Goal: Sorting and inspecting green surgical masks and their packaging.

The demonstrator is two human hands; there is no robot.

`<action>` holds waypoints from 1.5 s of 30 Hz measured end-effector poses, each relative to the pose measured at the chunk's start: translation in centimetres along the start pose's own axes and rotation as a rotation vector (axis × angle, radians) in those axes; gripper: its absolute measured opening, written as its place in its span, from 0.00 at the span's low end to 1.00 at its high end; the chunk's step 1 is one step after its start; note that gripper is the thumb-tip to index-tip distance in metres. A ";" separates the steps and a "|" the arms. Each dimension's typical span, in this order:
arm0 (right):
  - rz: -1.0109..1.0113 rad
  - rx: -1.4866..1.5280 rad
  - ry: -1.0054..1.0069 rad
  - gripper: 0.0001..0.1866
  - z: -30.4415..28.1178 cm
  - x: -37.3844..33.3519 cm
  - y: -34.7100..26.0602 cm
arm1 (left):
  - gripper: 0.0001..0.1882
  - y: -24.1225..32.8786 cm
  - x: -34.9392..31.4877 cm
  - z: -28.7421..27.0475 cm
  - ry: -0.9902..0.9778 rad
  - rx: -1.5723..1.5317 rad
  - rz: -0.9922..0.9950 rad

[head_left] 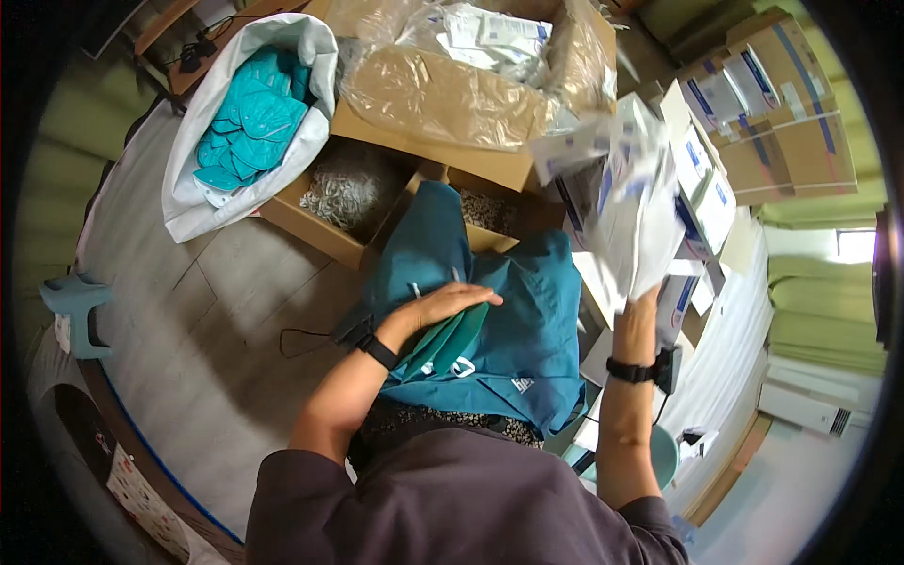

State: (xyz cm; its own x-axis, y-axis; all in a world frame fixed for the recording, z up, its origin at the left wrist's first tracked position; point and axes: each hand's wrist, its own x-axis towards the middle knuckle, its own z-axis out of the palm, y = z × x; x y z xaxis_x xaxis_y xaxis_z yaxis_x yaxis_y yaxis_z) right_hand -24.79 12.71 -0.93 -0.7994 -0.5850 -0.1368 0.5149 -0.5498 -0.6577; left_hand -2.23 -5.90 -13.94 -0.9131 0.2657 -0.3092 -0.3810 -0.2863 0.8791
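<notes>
On my lap lies a teal apron (532, 320). My left hand (443, 306) is over it, its fingers closed over the top edge of several dark green cloth pieces (441, 347) with white markings. At the right, my right hand (642, 309) is raised and grips a bunch of white plastic packets (636, 212) with blue print. Motion smears the packets, and they partly hide my right fingertips. Each wrist wears a black band with a small device.
Ahead stands a big carton (443, 99) lined with clear plastic, holding white packets. Below it are open compartments (344, 240) with shredded filler. A white sack (320, 89) of teal pieces stands left; stacked cartons (791, 141) are right. A grey-blue stool (80, 306) is far left.
</notes>
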 end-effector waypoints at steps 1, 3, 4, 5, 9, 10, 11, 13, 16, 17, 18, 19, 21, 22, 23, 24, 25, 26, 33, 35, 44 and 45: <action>-0.081 -0.208 -0.052 0.23 1.5 2.3 -0.3 | 0.25 -0.7 -0.7 -0.1 0.002 -0.049 0.045; -0.134 -0.358 -0.041 0.23 5.1 8.4 -0.3 | 0.25 0.8 -2.4 0.7 0.003 -0.073 -0.017; -0.196 -0.397 0.022 0.22 4.2 12.2 -1.6 | 0.24 0.6 -1.9 1.1 -0.033 -0.046 0.030; -0.229 -0.435 0.115 0.22 6.2 14.6 -1.1 | 0.24 0.3 -1.9 1.3 -0.012 -0.080 -0.022; 0.069 -0.272 0.122 0.27 9.1 18.8 1.2 | 0.25 1.9 -2.3 1.1 0.026 -0.127 -0.076; 0.143 -0.369 0.209 0.28 8.5 19.0 1.4 | 0.26 2.2 -2.3 0.9 0.021 -0.146 -0.068; 0.146 -0.366 0.209 0.28 7.5 18.4 2.2 | 0.27 2.2 -2.5 0.5 0.025 -0.169 -0.064; 0.002 -0.749 0.084 0.30 4.1 14.6 3.3 | 0.27 2.2 -2.9 0.2 0.007 -0.177 -0.052; -0.171 -0.831 0.262 0.28 -4.3 8.2 4.0 | 0.28 2.5 -4.2 0.3 0.036 -0.157 -0.072; -0.138 -0.945 0.361 0.26 -8.9 5.9 3.4 | 0.27 2.9 -4.5 0.6 0.015 -0.204 -0.091; -0.236 -0.910 0.444 0.16 -10.3 2.5 5.1 | 0.27 2.6 -5.5 0.6 0.024 -0.259 -0.118; -0.348 -1.180 0.613 0.15 -21.1 -1.0 3.0 | 0.27 3.1 -3.8 1.2 -0.057 -0.257 -0.086; -0.001 -1.546 0.677 0.10 -27.3 -9.5 4.9 | 0.27 1.6 -3.9 0.9 -0.067 -0.296 -0.088; -0.029 -1.607 0.699 0.12 -35.3 -16.1 3.8 | 0.27 2.1 -1.7 1.2 -0.187 -0.330 -0.063; 0.203 -1.518 0.677 0.12 -35.2 -20.8 6.4 | 0.28 1.5 -2.1 1.1 -0.162 -0.336 -0.071; 0.376 -1.325 0.665 0.12 -32.8 -23.6 8.7 | 0.28 1.4 -2.7 1.0 -0.129 -0.330 -0.091; 0.450 -1.198 0.692 0.12 -31.5 -26.4 9.8 | 0.30 2.1 -2.5 1.2 -0.130 -0.355 -0.135; 0.489 -1.112 0.694 0.12 -29.8 -27.3 10.7 | 0.31 2.7 -2.8 1.2 -0.117 -0.391 -0.175; 0.480 -0.873 0.813 0.12 -23.7 -30.4 10.0 | 0.30 3.9 -0.6 2.0 -0.172 -0.356 -0.252; 0.481 -0.843 0.836 0.12 -22.8 -30.3 9.6 | 0.31 5.2 -0.1 2.3 -0.177 -0.329 -0.195; 0.545 -0.792 0.854 0.13 -18.8 -27.3 8.7 | 0.37 3.0 0.4 1.6 -0.236 -0.624 -0.344; 0.556 -0.788 0.850 0.13 -18.5 -26.9 8.7 | 0.38 2.7 0.3 1.6 -0.240 -0.668 -0.367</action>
State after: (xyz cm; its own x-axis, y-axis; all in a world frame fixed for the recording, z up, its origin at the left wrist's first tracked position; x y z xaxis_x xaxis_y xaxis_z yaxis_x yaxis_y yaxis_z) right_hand -4.57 34.69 -16.70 -0.6326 0.1015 -0.7678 0.7527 0.3139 -0.5787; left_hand -3.30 -5.13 -11.10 -0.6850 0.6194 -0.3837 -0.7273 -0.6124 0.3098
